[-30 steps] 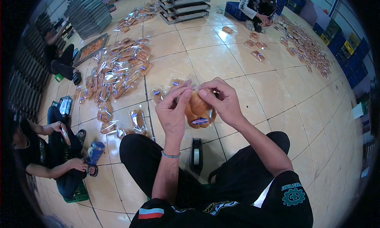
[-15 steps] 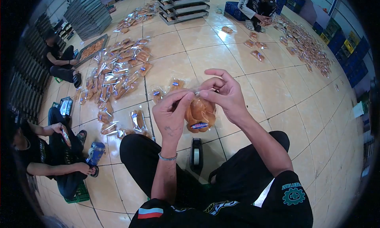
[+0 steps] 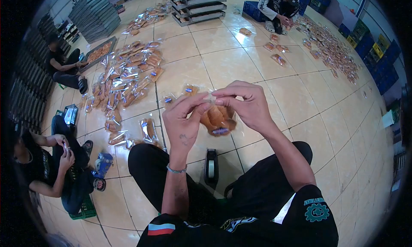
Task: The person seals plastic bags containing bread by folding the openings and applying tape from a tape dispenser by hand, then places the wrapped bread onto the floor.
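Note:
A clear plastic bag of bread (image 3: pixel 218 119), with a small blue and white label low on its front, hangs from my fingertips above the tiled floor. My left hand (image 3: pixel 182 118) pinches the gathered top of the bag between thumb and fingers. Close beside it, my right hand (image 3: pixel 249 106) grips the same top edge, thumb against fingers. A small pale strip shows between the fingertips; I cannot make out whether it is tape. On the floor between my legs stands a black tape dispenser (image 3: pixel 211 169).
Bagged breads (image 3: pixel 128 77) lie heaped at the left, and another spread (image 3: pixel 330 49) covers the far right floor. Stacked trays (image 3: pixel 198 9) stand ahead. Two people sit at left; a person (image 3: pixel 279 11) squats at the far right near blue crates (image 3: pixel 254 11).
Both hands have shifted slightly and the right fingers have come down closer to the bag's top. The bread has swung up a little. At lower left, a person's hands have come together.

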The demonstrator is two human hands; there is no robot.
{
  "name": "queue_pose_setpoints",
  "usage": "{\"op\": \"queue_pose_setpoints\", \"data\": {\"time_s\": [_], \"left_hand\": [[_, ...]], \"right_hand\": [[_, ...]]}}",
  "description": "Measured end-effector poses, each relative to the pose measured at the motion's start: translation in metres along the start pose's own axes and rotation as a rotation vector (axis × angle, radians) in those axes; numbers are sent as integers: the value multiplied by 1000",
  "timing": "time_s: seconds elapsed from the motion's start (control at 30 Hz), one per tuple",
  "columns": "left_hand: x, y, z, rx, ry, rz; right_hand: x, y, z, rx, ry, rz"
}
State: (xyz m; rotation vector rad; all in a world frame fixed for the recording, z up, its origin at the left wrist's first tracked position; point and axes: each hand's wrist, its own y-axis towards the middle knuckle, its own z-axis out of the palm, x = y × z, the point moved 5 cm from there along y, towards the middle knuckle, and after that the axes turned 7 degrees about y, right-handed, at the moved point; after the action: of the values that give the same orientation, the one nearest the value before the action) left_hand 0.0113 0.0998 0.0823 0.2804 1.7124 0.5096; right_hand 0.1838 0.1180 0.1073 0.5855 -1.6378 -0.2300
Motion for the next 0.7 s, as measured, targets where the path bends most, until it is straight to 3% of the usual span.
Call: {"op": "queue_pose_setpoints", "data": {"time_s": [0.17,0.27,0.33,0.47,0.53,0.67,0.7], "left_hand": [[-5,-3,1,-26,320,52],[7,-2,0,-42,308,144],[20,-3,5,73,12,-161],[26,-3,4,69,78,-150],[26,-5,6,95,-156,-293],[33,-6,6,157,-228,-253],[28,-6,4,146,-13,-163]], "right_hand": [[-3,-2,1,-38,-160,55],[-5,-2,4,29,-253,52],[-7,-5,2,-25,-119,235],[-13,-5,4,-6,-3,184],[-26,-10,3,96,-65,345],[-30,-17,-3,-3,85,484],[-33,-19,-5,-24,49,471]]}}
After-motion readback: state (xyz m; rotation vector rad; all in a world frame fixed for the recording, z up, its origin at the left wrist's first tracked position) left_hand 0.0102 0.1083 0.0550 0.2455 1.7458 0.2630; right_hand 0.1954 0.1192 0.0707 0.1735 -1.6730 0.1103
